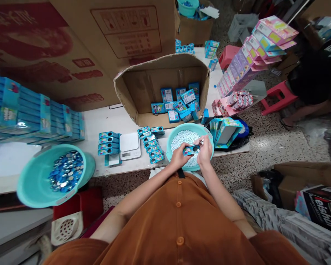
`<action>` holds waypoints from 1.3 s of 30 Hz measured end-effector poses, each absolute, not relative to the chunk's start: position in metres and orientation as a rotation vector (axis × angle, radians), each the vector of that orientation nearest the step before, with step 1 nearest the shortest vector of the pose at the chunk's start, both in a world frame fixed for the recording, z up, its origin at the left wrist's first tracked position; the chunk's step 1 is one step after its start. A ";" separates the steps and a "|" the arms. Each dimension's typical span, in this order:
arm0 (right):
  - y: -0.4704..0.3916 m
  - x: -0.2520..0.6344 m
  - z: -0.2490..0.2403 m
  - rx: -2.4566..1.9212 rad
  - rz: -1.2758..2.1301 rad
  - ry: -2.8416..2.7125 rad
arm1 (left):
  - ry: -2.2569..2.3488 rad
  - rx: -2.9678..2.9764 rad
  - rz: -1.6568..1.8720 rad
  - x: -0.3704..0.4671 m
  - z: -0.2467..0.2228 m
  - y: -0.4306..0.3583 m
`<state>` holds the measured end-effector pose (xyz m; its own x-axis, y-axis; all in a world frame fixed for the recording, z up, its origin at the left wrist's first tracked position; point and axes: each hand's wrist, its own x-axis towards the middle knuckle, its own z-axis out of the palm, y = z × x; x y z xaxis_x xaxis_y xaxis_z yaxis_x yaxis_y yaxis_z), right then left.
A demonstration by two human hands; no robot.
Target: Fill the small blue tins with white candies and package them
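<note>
My left hand [178, 155] grips a small blue printed box [191, 150] with a dark round hole in its face. Right beside it, my right hand [205, 150] has its fingers curled, with white pellets showing at the fingertips near the box's end. Both hands are over a turquoise basin [170, 141] filled with small white pellets [185, 137]. Left of the basin, similar blue boxes [153, 148] with round holes lie in a row. A white digital scale [130, 146] sits between that row and another stack of blue boxes [109, 142].
Behind the basin, an open cardboard carton [143, 92] holds several blue boxes. A turquoise tub [30, 184] of blue-and-silver round pieces stands at left, before stacked blue packs [30, 110]. Blue display trays [227, 130] and pink-purple boxes [245, 59] are at right. A person [320, 77] is near a pink stool [278, 96].
</note>
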<state>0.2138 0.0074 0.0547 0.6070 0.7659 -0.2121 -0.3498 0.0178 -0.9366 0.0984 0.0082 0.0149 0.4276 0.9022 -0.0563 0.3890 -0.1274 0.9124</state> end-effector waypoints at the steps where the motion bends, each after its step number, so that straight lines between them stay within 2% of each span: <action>1: 0.007 0.215 0.056 -1.268 0.907 -0.398 | 1.125 1.701 0.676 0.099 0.014 0.008; 13: 0.006 0.224 0.040 -1.248 0.954 -0.246 | 1.110 1.655 0.649 0.099 0.007 0.006; 17: 0.003 0.238 0.019 -1.245 1.031 -0.121 | 1.202 1.736 0.672 0.080 0.003 0.006; 21: -0.011 0.254 -0.016 -1.447 1.044 -0.059 | 1.372 1.794 0.761 0.043 0.000 0.007; 31: -0.043 0.255 -0.091 -1.920 1.178 -0.731 | 1.739 1.806 0.850 -0.016 -0.021 0.061; 39: -0.058 0.258 -0.113 -2.153 0.949 -1.443 | 1.763 1.879 0.629 -0.009 -0.040 0.108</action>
